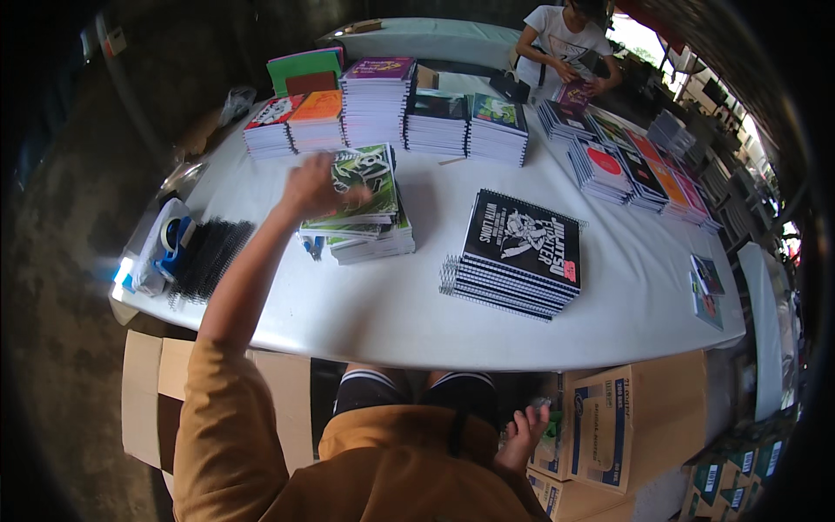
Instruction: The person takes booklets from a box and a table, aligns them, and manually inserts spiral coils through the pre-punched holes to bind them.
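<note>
My left hand [323,186] reaches over a pile of green-covered books [372,180] left of the table's middle. Its fingers look spread and slightly blurred, with nothing seen in them; whether they touch the top cover I cannot tell. Low by my right side, off the table, my right hand [524,433] is open with fingers apart and loosely curled, holding nothing visible. To the right of the green pile stands a neat stack of black spiral-bound notebooks [522,239], with a small pink label on the top cover.
Stacked notebooks [376,100] line the white table's [383,322] far side; more [639,165] stand right. Black binding coils [213,252] and a blue tape dispenser [177,242] lie left. Cardboard boxes [639,426] sit below. Across the table, a person [565,43] holds a purple notebook.
</note>
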`<state>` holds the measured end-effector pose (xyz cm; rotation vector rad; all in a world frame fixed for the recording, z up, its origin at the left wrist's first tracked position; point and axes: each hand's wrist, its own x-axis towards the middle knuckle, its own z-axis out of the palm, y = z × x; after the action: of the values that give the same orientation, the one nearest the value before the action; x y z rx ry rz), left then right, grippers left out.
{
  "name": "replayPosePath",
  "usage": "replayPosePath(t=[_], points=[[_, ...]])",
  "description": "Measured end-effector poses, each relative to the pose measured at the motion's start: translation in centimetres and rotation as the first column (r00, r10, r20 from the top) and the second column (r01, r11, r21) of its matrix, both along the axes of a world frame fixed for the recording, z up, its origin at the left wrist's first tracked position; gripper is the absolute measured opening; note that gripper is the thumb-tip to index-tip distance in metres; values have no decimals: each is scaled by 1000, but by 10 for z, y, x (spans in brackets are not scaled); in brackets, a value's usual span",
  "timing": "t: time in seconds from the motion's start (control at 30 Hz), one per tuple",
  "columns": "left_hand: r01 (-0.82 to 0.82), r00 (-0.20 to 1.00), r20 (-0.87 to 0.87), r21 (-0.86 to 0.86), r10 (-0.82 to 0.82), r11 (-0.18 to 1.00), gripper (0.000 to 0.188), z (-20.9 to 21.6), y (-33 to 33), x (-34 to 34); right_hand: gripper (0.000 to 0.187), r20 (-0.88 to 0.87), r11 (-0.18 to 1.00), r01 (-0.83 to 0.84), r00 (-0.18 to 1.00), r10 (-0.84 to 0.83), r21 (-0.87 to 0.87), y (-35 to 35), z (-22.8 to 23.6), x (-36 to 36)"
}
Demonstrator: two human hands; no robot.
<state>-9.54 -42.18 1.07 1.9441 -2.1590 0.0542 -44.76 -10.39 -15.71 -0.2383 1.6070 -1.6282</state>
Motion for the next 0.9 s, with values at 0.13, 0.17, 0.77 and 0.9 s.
replayPosePath(t=[0.13,0.17,0.77,0.9], points=[[388,885,381,-288,-267,875,54,-53,52,0,55,-288,813,-370,922,260,-450,-49,40,35],[325,936,223,-242,-273,914,37,-53,63,8,48,-258,733,-475,880,399,-486,-62,47,41],[132,17,-1000,21,19,991,21,-154,164,-28,18,-635,293,-918,397,663,-268,-172,50,75],[48,291,-944,179,157,983,30,-143,165,-33,22,-485,212,-903,386,785,-374,-189,59,68]])
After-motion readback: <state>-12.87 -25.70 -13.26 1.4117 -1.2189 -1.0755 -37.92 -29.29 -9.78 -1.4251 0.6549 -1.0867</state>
